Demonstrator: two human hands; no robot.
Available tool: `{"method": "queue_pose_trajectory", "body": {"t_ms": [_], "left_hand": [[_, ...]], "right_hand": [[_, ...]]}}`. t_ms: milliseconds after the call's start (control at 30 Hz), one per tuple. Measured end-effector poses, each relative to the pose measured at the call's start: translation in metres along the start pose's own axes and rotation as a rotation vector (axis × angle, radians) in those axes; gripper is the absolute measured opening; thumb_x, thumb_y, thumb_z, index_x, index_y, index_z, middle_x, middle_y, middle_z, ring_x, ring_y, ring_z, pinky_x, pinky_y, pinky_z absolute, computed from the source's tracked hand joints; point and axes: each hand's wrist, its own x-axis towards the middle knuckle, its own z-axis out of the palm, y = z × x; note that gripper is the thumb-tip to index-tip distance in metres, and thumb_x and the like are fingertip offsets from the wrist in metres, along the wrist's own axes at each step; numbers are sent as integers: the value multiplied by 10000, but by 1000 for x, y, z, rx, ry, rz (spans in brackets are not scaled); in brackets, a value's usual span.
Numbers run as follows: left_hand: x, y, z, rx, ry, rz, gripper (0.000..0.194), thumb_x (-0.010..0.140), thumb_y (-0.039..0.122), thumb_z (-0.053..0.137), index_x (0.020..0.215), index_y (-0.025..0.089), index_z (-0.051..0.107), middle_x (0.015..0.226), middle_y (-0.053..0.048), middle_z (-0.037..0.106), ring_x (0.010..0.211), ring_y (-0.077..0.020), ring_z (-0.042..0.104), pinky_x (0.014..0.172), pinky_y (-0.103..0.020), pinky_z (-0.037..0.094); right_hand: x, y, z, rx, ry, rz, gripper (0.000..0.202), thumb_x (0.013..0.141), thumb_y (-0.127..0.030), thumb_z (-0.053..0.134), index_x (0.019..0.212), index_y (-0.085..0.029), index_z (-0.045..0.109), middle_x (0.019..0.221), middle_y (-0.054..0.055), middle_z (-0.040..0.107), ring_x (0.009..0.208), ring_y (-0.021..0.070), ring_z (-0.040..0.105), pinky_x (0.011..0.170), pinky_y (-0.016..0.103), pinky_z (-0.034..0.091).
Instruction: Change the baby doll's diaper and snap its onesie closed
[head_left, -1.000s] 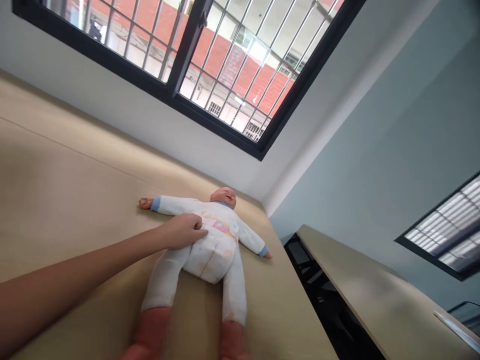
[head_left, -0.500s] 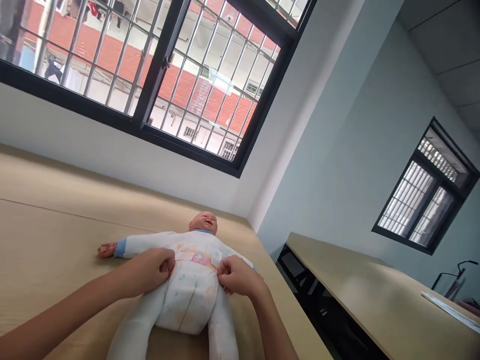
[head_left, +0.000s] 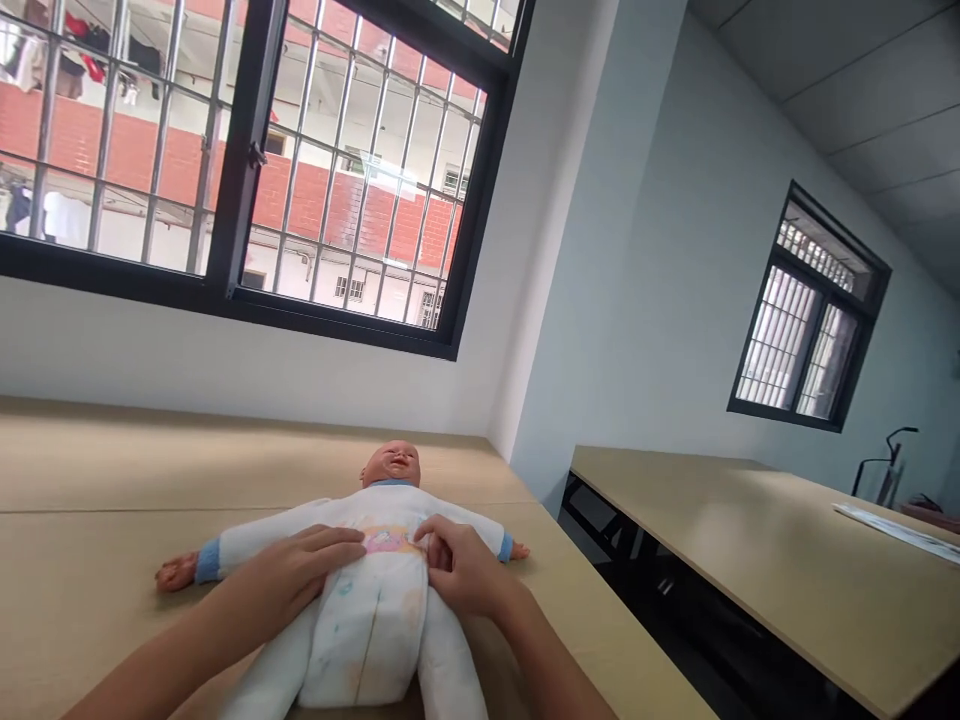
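A baby doll (head_left: 392,464) in a white outfit with blue cuffs lies on its back on a wooden table (head_left: 90,560), head toward the window. Round its hips is a white diaper (head_left: 367,630) with a coloured band across the waist. My left hand (head_left: 311,562) lies with fingers stretched over the left side of the waistband. At the right side of the waistband, my right hand (head_left: 457,565) has bent fingers pinched at the diaper's edge; a tab there is mostly hidden by the fingers.
Behind the table is a wall with a barred window (head_left: 360,170). A second wooden table (head_left: 735,530) stands to the right across a dark gap, with white papers (head_left: 900,530) on it. Another window (head_left: 810,310) is on the far wall.
My left hand has gone from a closed grip at the diaper's side to lying flatter over the waistband. My right hand has moved slightly up onto the band. The view has tilted.
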Motion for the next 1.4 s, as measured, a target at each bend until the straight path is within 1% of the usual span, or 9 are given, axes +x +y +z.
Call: {"method": "queue_pose_trajectory", "body": {"t_ms": [133,233,333,467,533,733,900,1100,1400], "left_hand": [[0,0,7,43,-42,-14,317,1023,112,389,1080,248,670,1195,-20,745,1060,-196,677,901,-277,511],[2,6,4,119,-87,-8,270,945,40,382,953,208,592,998,-34,711,909,-206,635,796,-302,461],[3,14,-4,174,-137,23,251,853,-8,391,877,200,530,908,-32,660,835,-212,582,738,-322,398],[1,25,-12,180,-174,34,247,831,-23,396,844,198,507,897,-28,644,818,-207,558,719,-328,359],[0,29,-12,194,-176,35,241,820,-23,417,839,199,510,893,-23,642,815,-206,557,720,-330,352],[-2,26,3,291,-59,-26,269,835,-41,407,836,195,535,865,-23,626,806,-203,562,705,-333,340],[1,17,-2,267,-62,86,293,898,-34,389,881,203,562,878,-13,628,764,-179,552,689,-311,365],[6,29,-7,204,-6,125,284,1019,16,384,1021,217,584,1163,-33,670,1054,-190,609,918,-310,447],[7,27,8,384,25,145,246,981,-4,422,967,187,576,1018,-45,670,867,-209,597,799,-348,470]], "right_hand": [[4,5,13,-60,78,-98,372,717,-5,568,1017,-201,670,675,-68,495,598,103,444,583,225,353],[6,10,16,-67,94,-148,368,686,16,540,964,-200,648,684,-69,503,586,94,431,587,226,337],[6,10,15,30,50,-128,298,695,-23,576,929,-192,650,666,-74,494,559,83,394,556,223,311],[2,5,12,168,-56,-70,255,694,-85,625,926,-180,672,674,-68,514,572,81,396,544,222,301],[1,3,11,195,-70,-60,238,693,-99,625,913,-174,672,673,-65,518,583,84,404,551,226,302],[4,-1,16,132,34,-46,192,697,-109,613,876,-171,649,632,-71,498,586,96,400,561,244,299],[5,-1,22,195,62,-18,146,713,-147,618,856,-176,622,604,-85,432,580,95,337,554,249,256],[6,2,26,242,60,-21,134,725,-157,604,856,-186,602,518,-120,336,527,93,241,538,273,183],[10,1,23,428,-39,25,178,668,-163,584,842,-186,615,513,-122,278,533,95,178,561,296,128]]}}
